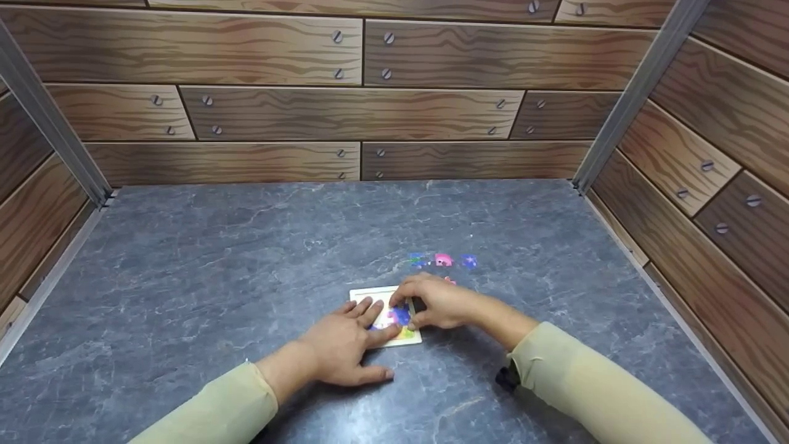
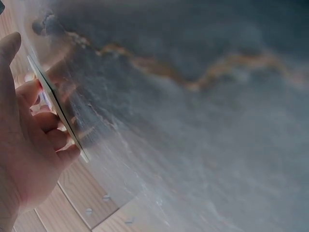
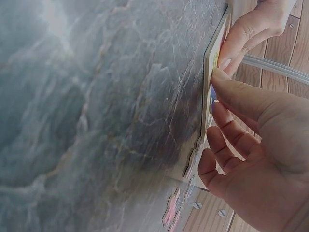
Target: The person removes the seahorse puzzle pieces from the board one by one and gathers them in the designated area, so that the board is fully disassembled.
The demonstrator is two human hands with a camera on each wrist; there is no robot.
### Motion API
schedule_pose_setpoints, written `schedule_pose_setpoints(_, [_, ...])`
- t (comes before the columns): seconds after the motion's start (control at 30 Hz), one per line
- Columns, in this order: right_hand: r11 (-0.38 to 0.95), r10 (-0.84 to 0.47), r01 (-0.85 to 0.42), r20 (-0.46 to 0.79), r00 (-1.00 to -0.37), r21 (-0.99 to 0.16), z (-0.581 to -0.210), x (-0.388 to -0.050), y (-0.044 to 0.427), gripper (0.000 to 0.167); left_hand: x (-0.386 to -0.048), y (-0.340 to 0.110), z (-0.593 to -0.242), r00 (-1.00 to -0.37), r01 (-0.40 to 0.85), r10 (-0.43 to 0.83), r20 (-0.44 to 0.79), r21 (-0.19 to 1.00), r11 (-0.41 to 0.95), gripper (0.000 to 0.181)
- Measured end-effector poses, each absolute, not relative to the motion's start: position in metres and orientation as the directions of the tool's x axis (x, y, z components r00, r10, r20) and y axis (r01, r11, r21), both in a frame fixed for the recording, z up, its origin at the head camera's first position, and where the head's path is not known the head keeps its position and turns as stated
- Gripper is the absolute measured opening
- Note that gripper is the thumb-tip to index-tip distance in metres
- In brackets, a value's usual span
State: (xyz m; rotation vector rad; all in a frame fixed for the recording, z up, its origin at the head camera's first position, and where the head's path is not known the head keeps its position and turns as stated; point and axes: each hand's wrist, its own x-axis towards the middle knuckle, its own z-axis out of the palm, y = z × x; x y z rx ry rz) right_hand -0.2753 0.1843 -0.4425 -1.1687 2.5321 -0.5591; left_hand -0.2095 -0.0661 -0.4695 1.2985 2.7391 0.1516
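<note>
Bracketing the blue puzzle piece (image 1: 402, 316) at the right side of the puzzle tray (image 1: 373, 290), the right hand (image 1: 439, 301) has a curled grip whose pinch I cannot confirm, while the left hand (image 1: 345, 345) spreads released fingers over the left.

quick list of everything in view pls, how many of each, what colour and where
Tabletop: one, grey marbled, beneath the tray
Wall panels: three sides, brown wood-pattern, around the tabletop
Metal posts: two, grey, back corners
Tray: one, cream, on the tabletop
Pieces in the tray: count partly hidden; blue-purple, pink, yellow; mostly its right part
Loose pieces: at least four; blue-green, pink, blue, pinkish-red; beyond the tray, toward the right
Dark item: one, black, right of the tray, unclear what
Sleeves: two, pale yellow-green, lower head view
Left grip: one, bare, resting on the tray
Right grip: one, bare, at the tray's right side
</note>
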Motion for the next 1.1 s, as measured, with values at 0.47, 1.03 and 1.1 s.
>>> schedule_pose_setpoints(0.47, [0.605, -0.763, -0.653, -0.096, -0.639, -0.456, -0.4432, -0.2747, 0.1841, 0.043, -0.2112, -0.0654, -0.4700, -0.630, 0.766, 0.775, -0.058, 0.119, 0.632, 0.077])
schedule_pose_setpoints(1.03, [0.612, -0.760, -0.669, -0.078, -0.646, -0.420, -0.4444, -0.2730, 0.1861, 0.045, -0.2102, -0.0648, -0.4710, -0.623, 0.779, 0.782, -0.013, 0.085, 0.621, 0.076])
schedule_pose_setpoints(1.1, [0.615, -0.757, -0.667, -0.079, -0.648, -0.421, -0.4443, -0.2730, 0.1861, 0.044, -0.2102, -0.0651, -0.4708, -0.622, 0.780, 0.783, -0.009, 0.078, 0.621, 0.076])
